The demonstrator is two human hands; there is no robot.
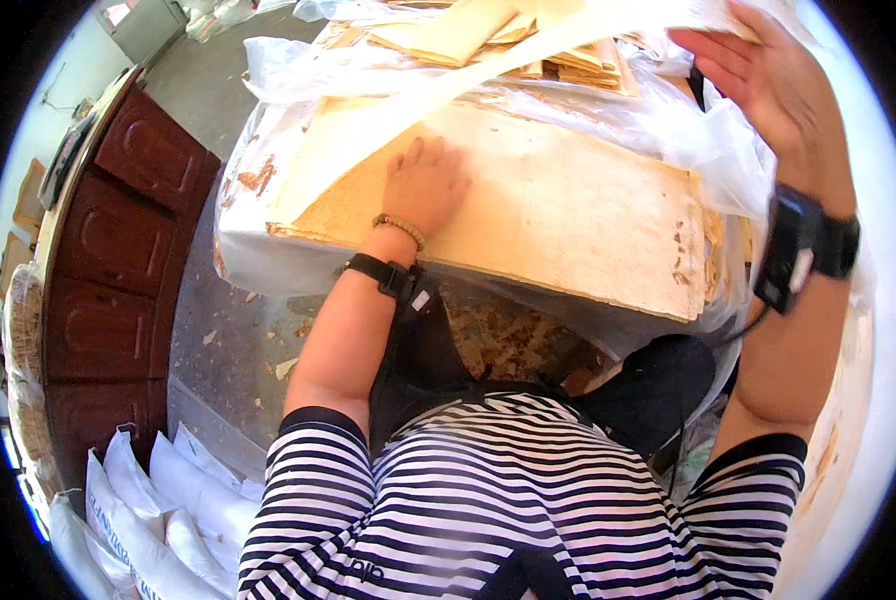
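A stack of thin, pale yellow sheets [568, 200] lies across the worktop in front of me, its edges uneven at the right end. My left hand [427, 185] presses flat on the top sheet, left of its middle, fingers spread and slightly blurred. From the stack's left end a long pale sheet [428, 95] rises and slants to the upper right. Up there my right hand [753, 75] is raised, with that sheet's bright far end between thumb and fingers. Glare washes out the sheet near the right hand, so its exact edge is hard to see.
Clear plastic film [278, 65] drapes around the stack. Behind it lie more folded yellow sheets [583, 68]. A dark red wooden cabinet [118, 240] stands at the left, with several white sacks [198, 490] below it. Scraps litter the floor [238, 330].
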